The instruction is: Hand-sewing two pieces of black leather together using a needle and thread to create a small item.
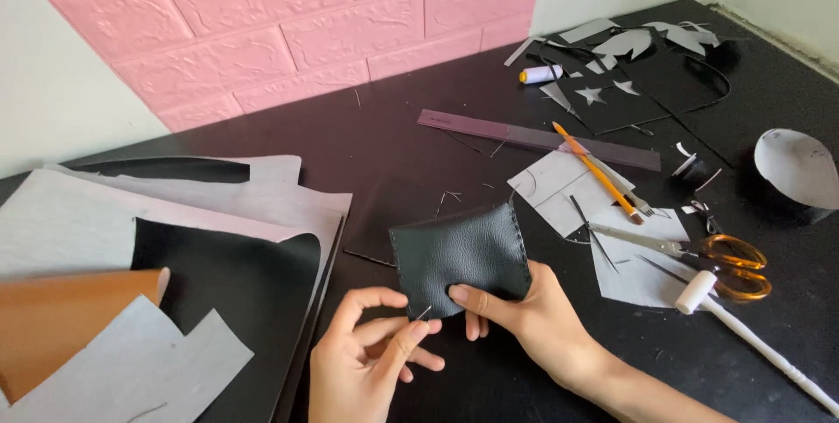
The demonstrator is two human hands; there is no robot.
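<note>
Stitched black leather pouch held at its lower edge, needle just to its left

The black leather pouch point(461, 254) lies on the table point(384, 152), near the front edge, its stitched side to the right. The right hand point(524, 305) grips its bottom edge, thumb on top. The left hand point(371, 357), just left and below, pinches a needle point(423, 312) whose tip points up-right toward that edge. Scissors point(699, 253) lie well to the right.

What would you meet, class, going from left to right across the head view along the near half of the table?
Tan leather sheet → left hand pinching a needle → black leather pouch → right hand → orange-handled scissors → white mallet.
</note>
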